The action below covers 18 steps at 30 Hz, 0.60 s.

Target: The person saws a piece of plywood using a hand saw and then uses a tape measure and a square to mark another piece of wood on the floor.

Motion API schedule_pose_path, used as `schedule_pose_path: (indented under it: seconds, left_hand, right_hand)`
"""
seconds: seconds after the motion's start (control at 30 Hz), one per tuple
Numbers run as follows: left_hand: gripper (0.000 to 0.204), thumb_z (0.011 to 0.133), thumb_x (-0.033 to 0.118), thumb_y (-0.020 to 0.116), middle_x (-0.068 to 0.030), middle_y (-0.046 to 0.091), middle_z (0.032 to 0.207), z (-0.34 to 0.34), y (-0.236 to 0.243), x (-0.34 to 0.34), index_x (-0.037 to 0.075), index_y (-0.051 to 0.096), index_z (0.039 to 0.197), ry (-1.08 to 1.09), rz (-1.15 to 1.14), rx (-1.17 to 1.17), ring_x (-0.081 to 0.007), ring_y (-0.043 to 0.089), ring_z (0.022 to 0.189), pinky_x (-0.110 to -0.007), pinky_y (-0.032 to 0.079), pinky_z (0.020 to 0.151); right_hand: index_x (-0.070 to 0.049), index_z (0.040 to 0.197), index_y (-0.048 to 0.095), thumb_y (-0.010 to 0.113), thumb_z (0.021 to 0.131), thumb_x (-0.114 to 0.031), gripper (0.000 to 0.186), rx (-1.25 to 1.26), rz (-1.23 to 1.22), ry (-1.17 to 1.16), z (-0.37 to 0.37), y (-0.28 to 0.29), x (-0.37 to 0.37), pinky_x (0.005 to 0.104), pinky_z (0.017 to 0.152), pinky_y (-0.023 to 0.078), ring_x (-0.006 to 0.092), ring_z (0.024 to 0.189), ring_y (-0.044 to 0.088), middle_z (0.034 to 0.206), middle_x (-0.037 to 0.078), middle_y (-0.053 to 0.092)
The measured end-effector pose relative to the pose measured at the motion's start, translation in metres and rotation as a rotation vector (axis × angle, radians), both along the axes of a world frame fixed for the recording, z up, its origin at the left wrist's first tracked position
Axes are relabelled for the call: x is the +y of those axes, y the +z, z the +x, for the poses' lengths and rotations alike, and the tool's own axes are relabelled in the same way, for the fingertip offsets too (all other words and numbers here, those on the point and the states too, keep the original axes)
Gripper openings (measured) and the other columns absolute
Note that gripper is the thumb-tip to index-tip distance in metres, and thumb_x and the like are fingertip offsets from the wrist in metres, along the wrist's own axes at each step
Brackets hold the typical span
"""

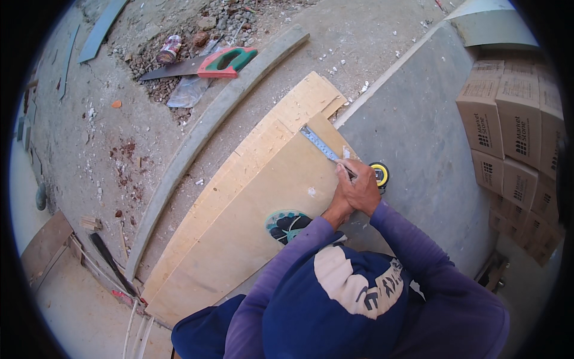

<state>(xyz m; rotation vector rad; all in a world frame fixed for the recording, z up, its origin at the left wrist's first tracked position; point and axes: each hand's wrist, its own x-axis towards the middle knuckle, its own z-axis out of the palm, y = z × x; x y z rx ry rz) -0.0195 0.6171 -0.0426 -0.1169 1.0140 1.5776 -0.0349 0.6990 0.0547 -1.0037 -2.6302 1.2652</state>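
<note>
My hands are close together over the right part of a plywood board. A tape measure's blade stretches from them across the board to its upper corner. My left hand is closed by the blade's near end, its grip partly hidden. My right hand is closed around a slim, dark, pencil-like stick that shows between the fingers. Just right of my right hand lies the round yellow-and-black tape measure case. A dark shoe with teal edges rests on the board, near my left forearm.
Another pale wood sheet sticks out under the board. Beyond it lie a curved strip and a handsaw with a red-and-green handle on gravel. Cardboard boxes are stacked at the right. A grey slab runs alongside.
</note>
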Motion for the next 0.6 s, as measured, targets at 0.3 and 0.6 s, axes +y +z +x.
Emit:
schedule_pose_path:
  seconds: [0.3, 0.6]
  left_hand:
    - [0.047, 0.108, 0.021, 0.064, -0.0103, 0.062, 0.142, 0.0017, -0.0014, -0.0031, 0.006, 0.051, 0.151, 0.003, 0.004, 0.004, -0.0203, 0.062, 0.128, -0.039, 0.053, 0.103]
    - [0.051, 0.109, 0.021, 0.064, -0.0098, 0.06, 0.146, 0.0039, -0.0044, -0.0036, 0.008, 0.048, 0.155, 0.024, 0.015, 0.007, -0.0202, 0.06, 0.131, -0.039, 0.052, 0.106]
  right_hand:
    - [0.005, 0.103, 0.071, 0.066, 0.098, -0.013, 0.019, 0.02, 0.048, 0.058, -0.0062, 0.0036, -0.0016, 0.0493, 0.077, 0.056, 0.0489, 0.088, 0.069, 0.094, 0.028, 0.071]
    - [0.006, 0.108, 0.071, 0.065, 0.1, -0.011, 0.02, 0.009, 0.081, 0.121, -0.0039, 0.0008, -0.0024, 0.0477, 0.08, 0.058, 0.0455, 0.089, 0.072, 0.098, 0.027, 0.073]
